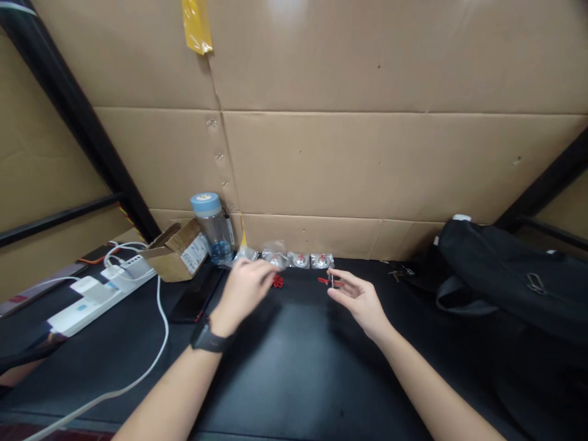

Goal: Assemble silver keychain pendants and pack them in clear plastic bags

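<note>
My right hand (357, 301) pinches a small metal part with a red piece (331, 281) between thumb and fingers, raised over the black table. My left hand (248, 286) hangs over the table's back left, its fingers bent and blurred; whether they hold anything is hard to make out. Small red parts (278, 281) lie just right of its fingertips. Behind the hands, clear packets with round metal and red parts stand in a row, among them a middle one (301, 260) and a right one (322, 261). My left fingers partly cover the packets at the left end.
At the left are a white power strip (87, 309) with cables, an opened cardboard box (172, 260), a bottle with a blue lid (212, 229) and a dark phone (195, 300). A black bag (509, 263) and keys (401, 271) lie at the right. Cardboard rises behind.
</note>
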`<state>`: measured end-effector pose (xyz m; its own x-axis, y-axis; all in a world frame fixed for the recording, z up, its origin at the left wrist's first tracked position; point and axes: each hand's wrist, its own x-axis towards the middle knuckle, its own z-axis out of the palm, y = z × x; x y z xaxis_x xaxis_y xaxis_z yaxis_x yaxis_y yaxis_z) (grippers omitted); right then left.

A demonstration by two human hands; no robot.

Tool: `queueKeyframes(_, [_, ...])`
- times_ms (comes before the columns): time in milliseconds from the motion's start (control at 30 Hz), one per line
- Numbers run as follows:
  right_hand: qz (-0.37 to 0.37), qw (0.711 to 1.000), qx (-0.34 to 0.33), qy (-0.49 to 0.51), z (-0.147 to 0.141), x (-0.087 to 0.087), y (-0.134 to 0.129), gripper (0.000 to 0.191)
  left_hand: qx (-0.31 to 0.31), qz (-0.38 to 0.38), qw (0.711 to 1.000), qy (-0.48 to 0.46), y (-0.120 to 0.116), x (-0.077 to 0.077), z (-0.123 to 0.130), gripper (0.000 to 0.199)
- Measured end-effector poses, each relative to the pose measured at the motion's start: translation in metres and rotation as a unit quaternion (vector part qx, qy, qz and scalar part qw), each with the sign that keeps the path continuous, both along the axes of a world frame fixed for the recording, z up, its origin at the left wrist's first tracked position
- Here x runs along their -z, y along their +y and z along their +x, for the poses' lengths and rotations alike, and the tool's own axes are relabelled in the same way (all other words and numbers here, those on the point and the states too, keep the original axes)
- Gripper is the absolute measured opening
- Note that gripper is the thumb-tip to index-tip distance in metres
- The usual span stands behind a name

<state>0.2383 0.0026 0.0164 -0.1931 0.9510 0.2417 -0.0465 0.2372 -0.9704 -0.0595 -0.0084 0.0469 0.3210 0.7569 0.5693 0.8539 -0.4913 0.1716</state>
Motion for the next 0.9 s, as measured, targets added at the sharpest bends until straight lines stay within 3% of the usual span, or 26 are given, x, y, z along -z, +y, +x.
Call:
queueKeyframes(133, [0.026,0.999,0.036,0.010,0.015,-0.005,0.008,0.051,0.134,-0.032,0.986,0.095,-0.022,0.025,0.073,0.019])
queueKeyframes(233, [0.033,0.998,0.053,0.009,0.025,-0.005,0.013,0.054,0.183,-0.093,0.972,0.113,-0.031,0.038,0.093,0.019])
queueKeyframes(333, [0.036,0.998,0.053,-0.006,0.032,-0.005,0.016,0.055,0.197,-0.135,0.967,0.086,-0.032,0.042,0.089,0.035])
queueKeyframes(600, [0.103,0.984,0.045,-0.135,0.036,-0.013,0.010,0.053,0.180,-0.139,0.970,0.080,-0.027,0.049,0.084,0.036])
queueKeyframes(767, [0.155,0.922,-0.016,-0.356,0.037,-0.020,0.000,0.025,0.177,-0.138,0.970,0.092,-0.027,0.049,0.082,0.038])
queueKeyframes(900, [0.138,0.874,-0.053,-0.462,0.037,-0.018,-0.006,0.021,0.203,-0.158,0.962,0.093,-0.023,0.049,0.077,0.037])
